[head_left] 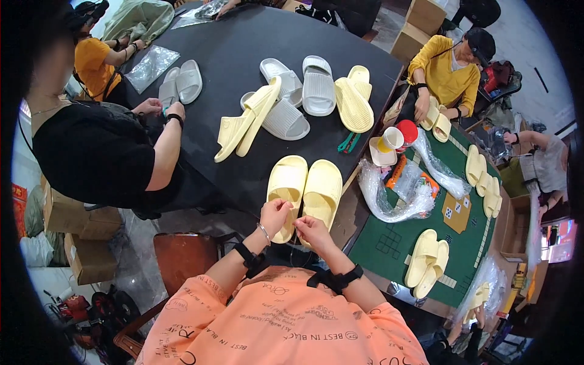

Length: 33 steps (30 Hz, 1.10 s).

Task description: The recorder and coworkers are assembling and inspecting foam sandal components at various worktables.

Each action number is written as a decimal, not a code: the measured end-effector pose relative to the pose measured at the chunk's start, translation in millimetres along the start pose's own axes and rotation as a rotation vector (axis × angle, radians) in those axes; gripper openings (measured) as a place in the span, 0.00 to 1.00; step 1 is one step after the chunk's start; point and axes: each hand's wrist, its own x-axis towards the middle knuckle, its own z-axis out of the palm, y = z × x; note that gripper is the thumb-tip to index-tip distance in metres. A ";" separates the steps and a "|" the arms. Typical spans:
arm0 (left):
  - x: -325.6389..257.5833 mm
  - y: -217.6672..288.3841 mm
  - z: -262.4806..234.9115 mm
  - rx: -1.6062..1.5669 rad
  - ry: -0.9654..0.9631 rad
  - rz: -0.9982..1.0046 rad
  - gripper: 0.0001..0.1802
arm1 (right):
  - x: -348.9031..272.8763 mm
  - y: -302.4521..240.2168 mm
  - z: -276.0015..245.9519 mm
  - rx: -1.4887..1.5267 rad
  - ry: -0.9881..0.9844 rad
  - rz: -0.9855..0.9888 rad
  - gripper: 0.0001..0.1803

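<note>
A pair of pale yellow slippers lies side by side at the table's near edge, a left slipper [288, 176] and a right slipper [323, 187]. Over the heel of the left one, my left hand [275, 216] has its fingertips pinched together. My right hand [313, 232] is also in a pinch, low over the right slipper's heel. The fingertips of both hands are close to each other. Whatever they hold is too small to make out. Beyond them rest yellow slippers [249, 121], grey slippers [319, 88] and a green bundle of ties [349, 142].
On the green table [380, 243] to the right are more yellow slippers [427, 261], clear plastic bags [395, 207] and a yellow cup [389, 140]. A co-worker in black [97, 152] handles grey slippers at left. A brown chair [185, 261] stands by my left arm.
</note>
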 end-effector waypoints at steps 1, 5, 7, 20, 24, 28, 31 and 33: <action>4.9 -6.4 -2.4 0.001 0.006 -0.001 0.10 | -0.4 -1.3 4.9 -0.001 -0.006 0.001 0.08; 12.7 -2.8 -7.2 0.218 -0.006 0.009 0.10 | 9.7 5.6 21.5 0.005 0.102 -0.101 0.09; 6.3 20.1 -7.2 0.254 -0.029 -0.021 0.10 | 20.3 10.2 21.1 0.014 0.178 -0.178 0.09; 130.4 70.4 -20.6 0.985 -0.222 -0.029 0.19 | 88.6 6.2 63.1 -0.135 0.541 -0.211 0.14; 135.0 84.5 -5.9 1.089 -0.308 -0.080 0.19 | 111.2 13.7 67.2 -0.104 0.725 -0.247 0.12; 157.4 49.4 -18.7 1.240 -0.266 -0.054 0.18 | 93.2 -2.2 91.3 -0.201 0.784 -0.285 0.11; 144.5 73.7 -8.4 1.024 -0.289 -0.196 0.21 | 71.0 -26.5 92.5 -0.031 0.807 -0.328 0.11; 138.3 83.9 -6.3 0.974 -0.305 -0.208 0.20 | 83.0 -11.7 83.1 -0.001 0.766 -0.286 0.11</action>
